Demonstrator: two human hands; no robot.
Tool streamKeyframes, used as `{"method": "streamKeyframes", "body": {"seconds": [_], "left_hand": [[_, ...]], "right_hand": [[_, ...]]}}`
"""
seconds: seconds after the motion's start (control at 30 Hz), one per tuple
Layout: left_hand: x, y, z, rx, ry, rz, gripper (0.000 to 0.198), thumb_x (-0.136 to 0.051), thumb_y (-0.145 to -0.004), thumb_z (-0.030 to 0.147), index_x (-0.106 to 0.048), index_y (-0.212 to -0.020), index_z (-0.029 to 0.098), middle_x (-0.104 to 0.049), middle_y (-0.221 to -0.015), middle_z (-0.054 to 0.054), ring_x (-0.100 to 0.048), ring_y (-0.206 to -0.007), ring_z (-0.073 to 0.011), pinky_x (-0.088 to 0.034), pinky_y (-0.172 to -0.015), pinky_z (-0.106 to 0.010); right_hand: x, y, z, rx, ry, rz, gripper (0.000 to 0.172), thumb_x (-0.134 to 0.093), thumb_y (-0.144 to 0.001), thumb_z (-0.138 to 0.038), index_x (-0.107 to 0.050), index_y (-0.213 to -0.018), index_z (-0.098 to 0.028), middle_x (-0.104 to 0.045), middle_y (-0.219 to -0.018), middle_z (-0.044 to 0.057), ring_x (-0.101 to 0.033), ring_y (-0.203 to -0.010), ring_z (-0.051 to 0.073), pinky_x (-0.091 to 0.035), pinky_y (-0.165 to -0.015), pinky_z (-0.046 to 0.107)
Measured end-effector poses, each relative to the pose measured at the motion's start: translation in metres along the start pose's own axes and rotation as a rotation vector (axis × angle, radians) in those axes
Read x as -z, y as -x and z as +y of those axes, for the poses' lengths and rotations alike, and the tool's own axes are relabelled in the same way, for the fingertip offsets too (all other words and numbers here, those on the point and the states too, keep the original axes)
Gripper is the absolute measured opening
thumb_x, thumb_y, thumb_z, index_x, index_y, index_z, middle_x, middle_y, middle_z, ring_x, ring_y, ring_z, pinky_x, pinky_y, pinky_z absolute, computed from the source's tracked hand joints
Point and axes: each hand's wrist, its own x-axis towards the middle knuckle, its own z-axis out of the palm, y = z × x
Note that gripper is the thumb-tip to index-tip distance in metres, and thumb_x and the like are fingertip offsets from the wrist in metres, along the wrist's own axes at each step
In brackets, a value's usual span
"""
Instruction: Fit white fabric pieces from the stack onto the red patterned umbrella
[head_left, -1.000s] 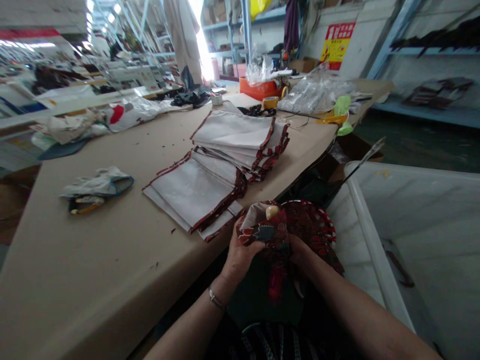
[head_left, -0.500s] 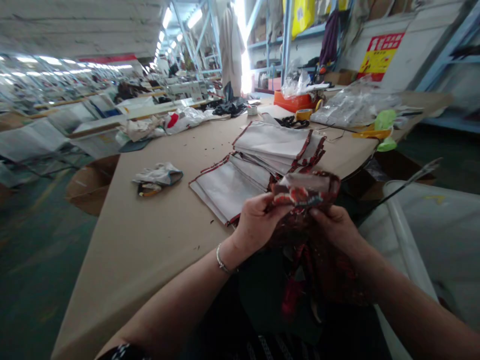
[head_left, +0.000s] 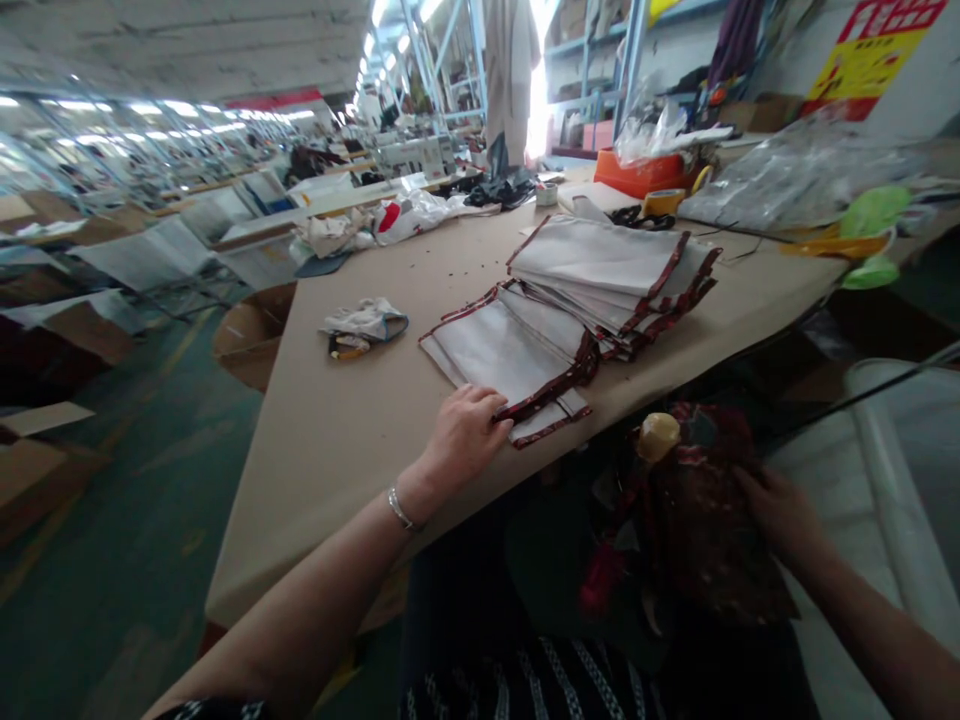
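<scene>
My left hand [head_left: 466, 432] is at the near corner of a fanned stack of white fabric pieces [head_left: 495, 350] with dark red patterned binding. Its fingers are closed over the edge of that stack. A small bound piece [head_left: 551, 420] sticks out beneath, beside my thumb. Below the table edge on the right, my right hand [head_left: 780, 505] grips a dark red patterned cloth [head_left: 712, 520] over my lap; its fingertips are partly hidden and blurred. Next to the cloth is a pale yellow rounded object [head_left: 658, 437]. A second fanned stack of white pieces [head_left: 600, 260] lies behind the first.
A work glove [head_left: 367, 322] lies on the brown-covered table [head_left: 337, 480]. An orange bin [head_left: 637, 172], tape roll [head_left: 664, 203] and clear plastic bags [head_left: 795, 190] are at the back right. A white tub [head_left: 885, 450] stands at my right, a cardboard box [head_left: 255, 335] at the left.
My left hand has let go of the dark red cloth and moved left to the white stack. My right hand has lowered the cloth toward my lap. The view has turned left.
</scene>
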Motion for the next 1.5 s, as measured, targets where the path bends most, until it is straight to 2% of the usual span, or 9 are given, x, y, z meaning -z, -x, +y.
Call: {"method": "streamKeyframes", "body": {"seconds": [0.17, 0.27, 0.4, 0.57, 0.8, 0.93, 1.1, 1.3, 1.5], "left_hand": [[-0.005, -0.013, 0.008, 0.037, -0.107, -0.028, 0.021, -0.048, -0.083, 0.015, -0.07, -0.081, 0.016, -0.069, -0.086, -0.01, -0.061, -0.084, -0.0209, -0.048, -0.083, -0.034], [-0.001, -0.02, 0.013, 0.126, -0.125, 0.033, 0.019, -0.049, -0.079, 0.013, -0.067, -0.076, 0.017, -0.067, -0.078, -0.008, -0.06, -0.076, -0.0194, -0.047, -0.074, -0.031], [0.006, -0.021, 0.024, 0.128, -0.119, 0.154, 0.014, -0.05, -0.076, 0.012, -0.063, -0.074, 0.018, -0.066, -0.078, -0.006, -0.06, -0.077, -0.0195, -0.046, -0.073, -0.03], [0.018, -0.008, 0.036, 0.044, -0.147, 0.236, 0.012, -0.05, -0.075, 0.011, -0.058, -0.072, 0.019, -0.066, -0.08, -0.006, -0.061, -0.081, -0.0207, -0.047, -0.08, -0.033], [0.024, 0.014, 0.024, 0.228, 0.076, 0.293, 0.008, -0.052, -0.075, 0.014, -0.057, -0.072, 0.02, -0.06, -0.075, -0.003, -0.058, -0.072, -0.0171, -0.047, -0.07, -0.03], [0.011, 0.02, 0.053, 0.565, 0.942, 0.306, 0.005, -0.058, -0.074, 0.023, -0.055, -0.074, 0.02, -0.057, -0.062, 0.003, -0.056, -0.054, -0.0122, -0.048, -0.053, -0.024], [-0.014, 0.025, 0.112, 0.809, 1.726, 0.207, 0.026, -0.074, -0.068, 0.031, -0.053, -0.079, 0.018, -0.063, -0.071, 0.002, -0.062, -0.062, -0.0118, -0.057, -0.057, -0.027], [-0.048, 0.036, 0.132, 0.781, 1.574, -0.323, 0.022, -0.072, -0.066, 0.029, -0.056, -0.065, 0.015, -0.054, -0.051, 0.004, -0.046, -0.038, -0.006, -0.034, -0.033, -0.015], [-0.021, 0.026, 0.14, 0.67, 1.795, -0.726, 0.036, -0.078, -0.063, 0.04, -0.053, -0.061, 0.015, -0.054, -0.052, 0.003, -0.045, -0.04, -0.0049, -0.036, -0.038, -0.016]], "right_hand": [[-0.003, 0.02, -0.037, 0.078, -0.151, 0.163, 0.048, -0.051, -0.08, -0.045, -0.058, -0.119, -0.017, -0.066, -0.109, 0.016, -0.062, -0.098, 0.031, -0.047, -0.09, 0.047], [0.02, 0.05, -0.125, 0.573, -0.24, 0.286, 0.031, -0.049, -0.088, -0.038, -0.06, -0.111, -0.02, -0.066, -0.103, 0.01, -0.062, -0.093, 0.023, -0.049, -0.087, 0.04], [0.001, 0.076, -0.234, 1.228, -0.083, 0.047, 0.022, -0.051, -0.091, -0.028, -0.061, -0.109, -0.019, -0.063, -0.108, 0.009, -0.056, -0.104, 0.022, -0.046, -0.094, 0.036], [-0.054, 0.051, -0.284, 1.134, 0.452, -0.103, 0.033, -0.05, -0.087, -0.017, -0.059, -0.119, -0.016, -0.06, -0.118, 0.014, -0.054, -0.108, 0.029, -0.048, -0.086, 0.039], [-0.008, 0.067, -0.269, 0.867, 0.233, 0.03, 0.039, -0.043, -0.084, -0.012, -0.055, -0.12, -0.019, -0.069, -0.105, 0.009, -0.065, -0.091, 0.025, -0.048, -0.08, 0.034], [0.004, 0.105, -0.214, 0.999, 0.208, -0.039, 0.027, -0.041, -0.084, -0.012, -0.064, -0.098, -0.015, -0.07, -0.093, 0.011, -0.066, -0.084, 0.024, -0.048, -0.076, 0.034], [-0.013, 0.13, -0.132, 0.633, -0.039, -0.339, 0.028, -0.042, -0.09, -0.022, -0.069, -0.088, -0.017, -0.068, -0.075, 0.006, -0.065, -0.07, 0.02, -0.049, -0.067, 0.03], [-0.01, 0.144, -0.111, -0.101, -1.047, -0.408, 0.031, -0.063, -0.078, -0.052, -0.068, -0.09, -0.023, -0.072, -0.084, 0.001, -0.066, -0.077, 0.017, -0.054, -0.072, 0.029], [0.032, 0.175, -0.115, -0.114, -0.998, -0.799, 0.027, -0.074, -0.067, -0.046, -0.067, -0.06, -0.021, -0.06, -0.049, 0.001, -0.054, -0.043, 0.014, -0.046, -0.041, 0.024]]}}
